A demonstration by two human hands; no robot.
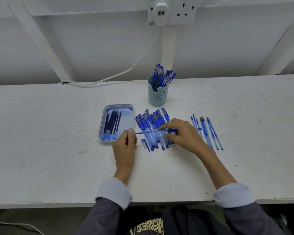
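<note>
My right hand (182, 134) pinches the grip end of a blue pen barrel (171, 130), held level above a row of capped blue pens (151, 126). My left hand (126, 145) pinches the tip of a thin blue refill (148, 132) that runs into that barrel. A loose pen cap (145, 144) lies just right of my left hand. A pale blue tray (126, 107) to the left holds several dark refills (112, 123). Several uncapped pens (206, 131) lie in a row to the right.
A light blue cup (157, 95) with several capped pens stands behind the rows. A white cable (126, 72) runs from a wall socket (171, 11) down onto the back of the white table (49, 133). The table's front edge is close to my body.
</note>
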